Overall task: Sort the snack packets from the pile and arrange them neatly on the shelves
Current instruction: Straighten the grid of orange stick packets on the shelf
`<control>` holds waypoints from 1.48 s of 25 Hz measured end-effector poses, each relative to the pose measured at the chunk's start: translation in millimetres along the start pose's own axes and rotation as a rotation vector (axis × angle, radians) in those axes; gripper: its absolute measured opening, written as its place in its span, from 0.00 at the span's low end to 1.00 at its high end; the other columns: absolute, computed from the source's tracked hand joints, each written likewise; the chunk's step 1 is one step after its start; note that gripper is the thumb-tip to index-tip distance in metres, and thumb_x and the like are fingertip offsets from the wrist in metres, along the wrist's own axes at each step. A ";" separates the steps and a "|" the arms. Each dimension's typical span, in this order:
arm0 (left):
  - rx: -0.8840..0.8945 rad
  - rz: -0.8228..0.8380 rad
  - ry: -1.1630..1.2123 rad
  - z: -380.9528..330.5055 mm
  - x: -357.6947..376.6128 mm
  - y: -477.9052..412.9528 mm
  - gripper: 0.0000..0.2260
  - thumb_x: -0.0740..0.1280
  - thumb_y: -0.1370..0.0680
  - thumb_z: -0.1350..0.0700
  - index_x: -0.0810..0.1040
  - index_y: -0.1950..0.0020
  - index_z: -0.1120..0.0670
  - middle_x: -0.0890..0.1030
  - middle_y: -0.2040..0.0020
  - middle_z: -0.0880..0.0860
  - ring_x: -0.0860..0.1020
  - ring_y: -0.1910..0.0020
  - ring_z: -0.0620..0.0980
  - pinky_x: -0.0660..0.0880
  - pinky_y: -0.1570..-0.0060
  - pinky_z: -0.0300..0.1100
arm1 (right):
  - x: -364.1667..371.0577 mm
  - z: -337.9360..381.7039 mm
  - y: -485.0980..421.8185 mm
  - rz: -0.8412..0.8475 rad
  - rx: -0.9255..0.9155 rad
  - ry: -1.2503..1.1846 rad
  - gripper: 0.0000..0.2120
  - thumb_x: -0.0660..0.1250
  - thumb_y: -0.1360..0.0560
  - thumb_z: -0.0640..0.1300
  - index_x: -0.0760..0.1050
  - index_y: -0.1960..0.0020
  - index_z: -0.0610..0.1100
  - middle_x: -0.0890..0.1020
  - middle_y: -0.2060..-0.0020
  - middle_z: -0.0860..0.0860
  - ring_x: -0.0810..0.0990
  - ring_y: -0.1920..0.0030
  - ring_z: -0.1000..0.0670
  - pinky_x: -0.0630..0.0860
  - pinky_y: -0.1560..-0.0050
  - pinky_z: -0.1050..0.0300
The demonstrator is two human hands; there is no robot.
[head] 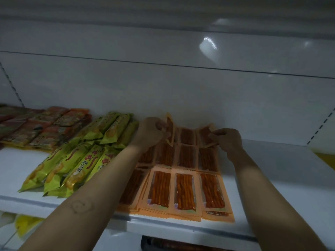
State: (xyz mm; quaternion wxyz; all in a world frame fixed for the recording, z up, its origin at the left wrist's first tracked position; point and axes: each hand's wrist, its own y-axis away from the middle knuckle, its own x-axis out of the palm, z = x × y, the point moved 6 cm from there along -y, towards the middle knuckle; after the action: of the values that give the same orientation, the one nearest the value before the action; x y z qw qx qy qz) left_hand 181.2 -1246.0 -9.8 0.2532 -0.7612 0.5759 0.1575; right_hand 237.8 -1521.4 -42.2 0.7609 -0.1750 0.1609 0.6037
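we see both hands reaching to the back of a white shelf. the left hand has its fingers curled and pinches the edge of one orange stick packet. that packet stands up on its edge, tilted, at the back left of the orange block. the right hand pinches a second orange packet between thumb and fingers at the back right. its far end is raised and leans toward the back panel.

the rest of the orange packets lie flat on the shelf in rows, long sides touching or slightly overlapping. the front row reaches the shelf's front edge and sits on a stack of more of the same. the left forearm hides part of the left column.

green packets lie just left of the orange block in two rows, angled and packed against each other. the back row is near the left wrist. red-brown packets lie flat further left, toward the back, touching the green ones.

yellow packets show on the lower shelf at bottom left, too blurred to read. there is something dark under the shelf edge, and we cannot tell what it is.
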 end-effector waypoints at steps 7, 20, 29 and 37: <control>0.073 0.131 -0.768 5.8 23.8 -27.2 0.17 0.70 0.26 0.43 0.79 0.39 0.47 0.76 0.38 0.55 0.69 0.34 0.59 0.66 0.35 0.52 | 7.5 0.7 0.0 -0.015 -0.117 0.419 0.11 0.72 0.29 0.55 0.80 0.51 0.49 0.82 0.48 0.49 0.79 0.45 0.45 0.67 0.54 0.58; 0.251 0.320 -0.855 6.8 46.6 -31.1 0.20 0.63 0.21 0.42 0.71 0.29 0.42 0.69 0.27 0.48 0.65 0.28 0.52 0.55 0.32 0.51 | 29.9 -2.1 5.1 0.183 -0.327 0.596 0.23 0.63 0.23 0.60 0.72 0.30 0.53 0.74 0.35 0.46 0.72 0.34 0.43 0.69 0.38 0.52; 0.339 0.271 -0.840 -19.3 -6.4 42.2 0.19 0.59 0.19 0.44 0.70 0.27 0.43 0.71 0.28 0.47 0.67 0.29 0.52 0.60 0.31 0.48 | 14.1 57.6 66.3 0.274 -0.520 0.607 0.20 0.60 0.21 0.60 0.73 0.32 0.56 0.74 0.32 0.53 0.72 0.32 0.48 0.66 0.32 0.51; 0.236 0.342 -0.975 31.7 -9.8 73.9 0.31 0.46 0.27 0.33 0.72 0.32 0.45 0.77 0.37 0.51 0.77 0.41 0.54 0.74 0.44 0.47 | 58.4 39.0 132.3 0.535 -0.613 0.945 0.25 0.56 0.22 0.63 0.66 0.28 0.57 0.69 0.29 0.51 0.67 0.30 0.44 0.66 0.33 0.46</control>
State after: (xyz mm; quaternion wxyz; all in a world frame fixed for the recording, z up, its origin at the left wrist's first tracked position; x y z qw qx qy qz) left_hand 109.3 -1235.7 -45.7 0.5464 -0.4612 0.5211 0.4661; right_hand 122.9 -1425.3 -43.8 0.3448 -0.5874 0.3379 0.6496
